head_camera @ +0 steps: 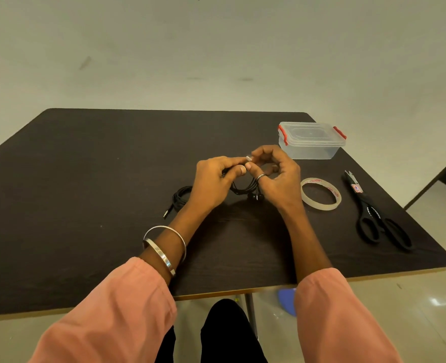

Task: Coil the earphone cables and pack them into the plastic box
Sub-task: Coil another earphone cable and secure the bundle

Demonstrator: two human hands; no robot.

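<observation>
My left hand (214, 179) and my right hand (276, 176) meet above the middle of the dark table (85, 192). Between them hangs a coiled black earphone cable (245, 189), its earbuds dangling below near the right hand. Both hands pinch the coil at its top, where a small shiny piece, possibly tape, shows between the fingertips. A second black earphone cable (180, 199) lies coiled on the table left of my left wrist, its plug pointing toward me. The clear plastic box (311, 141) with red clips stands shut at the back right, apart from both hands.
A roll of clear tape (320, 191) lies flat just right of my right hand. Black scissors (373, 213) lie farther right near the table's right edge. A blue object (287, 299) shows on the floor under the front edge.
</observation>
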